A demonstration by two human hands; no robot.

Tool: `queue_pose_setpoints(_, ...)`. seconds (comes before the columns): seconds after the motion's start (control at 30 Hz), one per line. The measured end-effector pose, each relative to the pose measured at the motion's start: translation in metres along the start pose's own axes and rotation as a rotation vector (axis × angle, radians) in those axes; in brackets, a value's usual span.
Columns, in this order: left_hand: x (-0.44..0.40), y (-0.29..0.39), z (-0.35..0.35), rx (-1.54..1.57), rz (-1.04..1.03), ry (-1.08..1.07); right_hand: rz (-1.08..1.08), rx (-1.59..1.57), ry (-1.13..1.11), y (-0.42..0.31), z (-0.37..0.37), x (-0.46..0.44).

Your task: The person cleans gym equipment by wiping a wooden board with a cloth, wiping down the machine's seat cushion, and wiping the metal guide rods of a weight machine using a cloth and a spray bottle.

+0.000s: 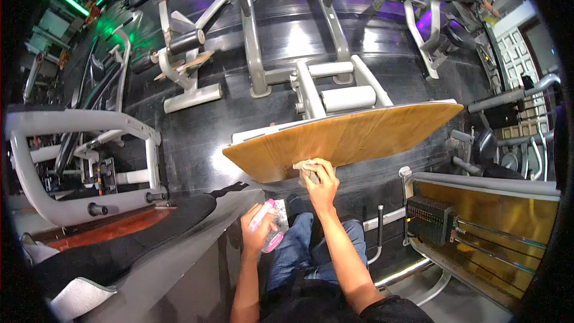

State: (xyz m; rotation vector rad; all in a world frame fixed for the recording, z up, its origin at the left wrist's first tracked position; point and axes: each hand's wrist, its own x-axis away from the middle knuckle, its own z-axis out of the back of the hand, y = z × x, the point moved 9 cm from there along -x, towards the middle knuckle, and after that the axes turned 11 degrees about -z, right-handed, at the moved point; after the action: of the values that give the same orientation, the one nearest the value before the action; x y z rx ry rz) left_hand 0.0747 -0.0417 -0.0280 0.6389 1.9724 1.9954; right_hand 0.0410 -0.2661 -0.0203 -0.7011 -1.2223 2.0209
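Observation:
My left hand (253,232) is wrapped round a clear spray bottle (273,243) with pink parts, held low near my knees. Between the closed fingers of my right hand (323,186) is a crumpled pale cloth (307,173). That hand is at the lower edge of a wooden board (359,139), the broad tilted plate of a gym machine. The cloth appears to touch the board's face. Part of the cloth is hidden by my fingers.
Behind the board stands a grey machine frame (256,54) with a white roller (348,99). At right is a weight stack (429,220) beside a brown panel. A black padded bench (179,215) lies left, near a curved grey frame (78,121). More machines surround the dark floor (197,137).

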Motion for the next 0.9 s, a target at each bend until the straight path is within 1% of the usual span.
queue_pose_setpoints(0.07,0.007,0.008,-0.002,-0.036,-0.026,0.016,-0.002,0.035,-0.103,0.021,-0.013,0.010)
queue_pose_setpoints(0.1,0.010,-0.006,-0.004,0.017,-0.022,0.025,0.018,0.084,-0.114,0.037,-0.013,0.014)
queue_pose_setpoints(0.17,0.019,-0.009,0.008,-0.061,-0.035,0.003,-0.108,0.126,-0.126,0.064,-0.028,0.028)
queue_pose_setpoints(0.2,0.019,-0.008,0.011,-0.064,-0.041,0.016,-0.125,0.148,-0.121,0.058,-0.032,0.027)
queue_pose_setpoints(0.23,0.022,-0.009,0.014,-0.028,0.006,0.081,-0.119,0.145,-0.134,0.050,-0.035,0.027)
queue_pose_setpoints(0.27,0.025,-0.010,0.019,0.009,0.051,0.148,-0.117,0.128,-0.097,0.043,-0.034,0.025)
queue_pose_setpoints(0.33,0.029,-0.008,0.023,-0.007,0.070,0.159,-0.096,0.118,-0.033,0.019,-0.030,0.021)
queue_pose_setpoints(0.37,0.030,-0.010,0.025,-0.024,0.088,0.155,-0.093,0.113,-0.043,0.007,-0.030,0.018)
queue_pose_setpoints(0.47,0.036,-0.017,0.032,-0.066,0.077,0.151,0.058,0.005,0.013,-0.044,-0.024,0.009)
queue_pose_setpoints(0.5,0.038,-0.018,0.033,-0.066,0.084,0.155,0.055,0.008,0.007,-0.044,-0.026,0.009)
queue_pose_setpoints(0.57,0.038,-0.019,0.035,-0.060,0.107,0.190,0.121,-0.020,0.075,-0.044,-0.025,0.012)
queue_pose_setpoints(0.63,0.038,-0.022,0.036,-0.056,0.112,0.186,0.139,-0.003,0.076,-0.022,-0.034,0.020)
queue_pose_setpoints(0.7,0.039,-0.028,0.037,-0.052,0.120,0.184,0.175,0.026,-0.031,-0.002,-0.050,0.032)
queue_pose_setpoints(0.73,0.039,-0.031,0.036,-0.098,0.102,0.142,0.185,0.059,-0.063,0.011,-0.057,0.037)
queue_pose_setpoints(0.77,0.039,-0.032,0.035,-0.143,0.087,0.096,0.177,0.066,-0.071,0.025,-0.061,0.043)
queue_pose_setpoints(0.83,0.042,-0.039,0.036,-0.174,0.110,0.093,0.126,0.215,-0.173,0.043,-0.074,0.052)
queue_pose_setpoints(0.9,0.040,-0.038,0.034,-0.142,0.093,0.121,0.106,0.214,-0.193,0.047,-0.076,0.050)
